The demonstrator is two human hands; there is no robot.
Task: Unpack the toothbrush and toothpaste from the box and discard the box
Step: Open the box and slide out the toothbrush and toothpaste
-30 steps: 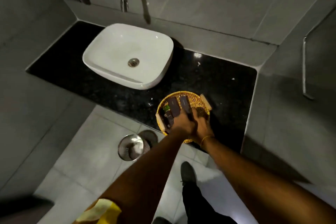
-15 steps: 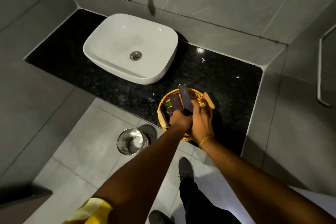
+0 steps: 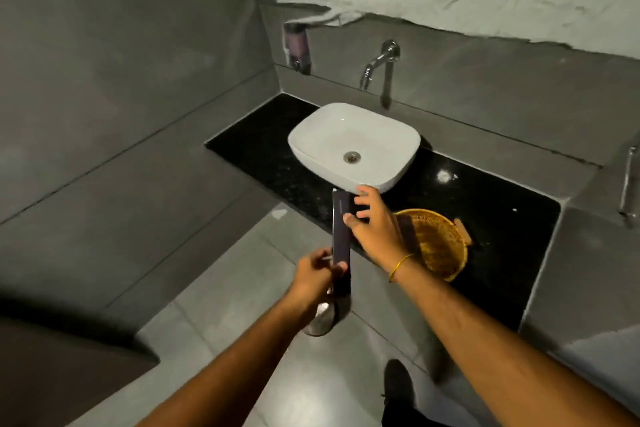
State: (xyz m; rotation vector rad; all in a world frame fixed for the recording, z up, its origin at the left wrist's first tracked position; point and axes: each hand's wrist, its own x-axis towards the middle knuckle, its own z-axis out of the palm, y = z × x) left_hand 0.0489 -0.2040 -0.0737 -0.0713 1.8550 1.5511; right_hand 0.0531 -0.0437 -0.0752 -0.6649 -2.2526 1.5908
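A long, slim dark box (image 3: 340, 239) is held upright in front of me, above the floor and just left of the counter's front edge. My left hand (image 3: 317, 276) grips its lower end. My right hand (image 3: 372, 225) pinches its upper end with thumb and fingers. The box looks closed; no toothbrush or toothpaste shows. The woven yellow basket (image 3: 438, 243) stands on the black counter to the right of my right hand.
A white basin (image 3: 353, 146) sits on the black counter (image 3: 485, 204) under a wall tap (image 3: 379, 62). A shiny metal bin (image 3: 320, 321) stands on the floor, partly hidden by my left wrist. My shoe (image 3: 398, 385) is below.
Both hands lifted the dark box out of the basket and carried it left, off the counter edge and above the bin. The camera tilted up and back.
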